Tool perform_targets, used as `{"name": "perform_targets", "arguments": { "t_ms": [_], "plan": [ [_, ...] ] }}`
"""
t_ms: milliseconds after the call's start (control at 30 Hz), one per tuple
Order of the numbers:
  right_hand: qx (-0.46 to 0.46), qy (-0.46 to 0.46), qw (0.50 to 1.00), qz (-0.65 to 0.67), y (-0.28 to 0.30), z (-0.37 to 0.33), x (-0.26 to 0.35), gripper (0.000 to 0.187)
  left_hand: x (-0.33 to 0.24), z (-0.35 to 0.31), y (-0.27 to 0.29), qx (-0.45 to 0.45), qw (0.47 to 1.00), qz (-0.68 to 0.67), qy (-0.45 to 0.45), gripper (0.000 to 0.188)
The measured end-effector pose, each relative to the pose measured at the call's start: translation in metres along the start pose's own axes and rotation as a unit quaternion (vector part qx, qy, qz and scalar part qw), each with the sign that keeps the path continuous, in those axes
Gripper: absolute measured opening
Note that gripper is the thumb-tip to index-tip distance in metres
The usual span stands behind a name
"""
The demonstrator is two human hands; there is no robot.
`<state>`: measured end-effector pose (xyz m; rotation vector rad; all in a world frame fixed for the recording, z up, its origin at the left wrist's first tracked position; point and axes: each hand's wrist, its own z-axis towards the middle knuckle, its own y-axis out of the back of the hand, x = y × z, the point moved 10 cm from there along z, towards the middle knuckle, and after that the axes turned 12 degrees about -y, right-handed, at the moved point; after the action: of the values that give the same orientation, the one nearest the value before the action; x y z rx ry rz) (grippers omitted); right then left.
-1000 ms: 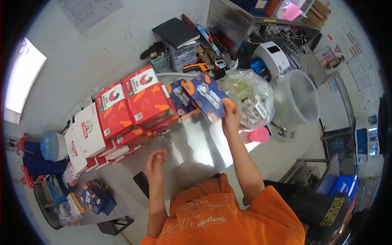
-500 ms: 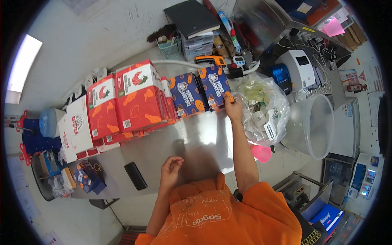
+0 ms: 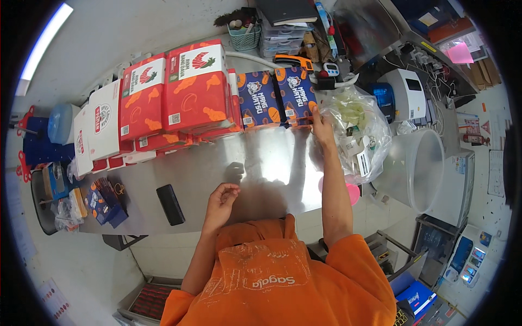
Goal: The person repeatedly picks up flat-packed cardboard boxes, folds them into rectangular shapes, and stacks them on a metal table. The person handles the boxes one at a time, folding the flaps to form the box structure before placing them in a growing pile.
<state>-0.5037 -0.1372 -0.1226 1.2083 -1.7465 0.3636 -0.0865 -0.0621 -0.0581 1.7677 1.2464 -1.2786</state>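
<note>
Two upright-printed blue boxes with orange patterns stand side by side at the back of the steel table: the left blue box [image 3: 258,100] and the right blue box [image 3: 295,96]. A narrow dark gap runs between them. My right hand [image 3: 323,129] is at the near right corner of the right box, fingers against its side and some of them hidden. My left hand [image 3: 222,199] hovers over the near edge of the table, holding nothing, its fingers loosely bent. Red boxes [image 3: 194,89] are stacked against the left blue box.
A clear plastic bag [image 3: 359,144] with contents sits right beside my right forearm, next to a translucent tub [image 3: 417,168]. On the steel table [image 3: 212,157] lies a black phone [image 3: 171,204]. Small blue cartons [image 3: 106,201] stand at the left end. Behind are an orange thermometer gun [image 3: 293,62] and drawers.
The whole view has shifted, so the table sits higher in it. The right blue box now stands straighter beside the left one. My right hand has slid to its near corner.
</note>
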Motion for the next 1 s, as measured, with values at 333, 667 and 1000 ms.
{"name": "perform_targets", "arguments": {
  "t_ms": [333,667,1000],
  "plan": [
    [-0.202,0.181,0.953,-0.133,-0.007,-0.136,-0.001,0.032,0.044,-0.063,0.155,-0.183,0.982,-0.007,-0.048,0.01],
    [0.153,0.113,0.959,-0.21,-0.265,-0.314,-0.055,0.013,-0.006,-0.186,0.444,-0.552,0.775,0.287,-0.112,0.038],
    [0.325,0.271,0.84,-0.339,-0.491,-0.431,0.017,0.02,0.046,-0.222,0.679,-0.635,0.691,0.31,0.156,0.092]
  ]
}}
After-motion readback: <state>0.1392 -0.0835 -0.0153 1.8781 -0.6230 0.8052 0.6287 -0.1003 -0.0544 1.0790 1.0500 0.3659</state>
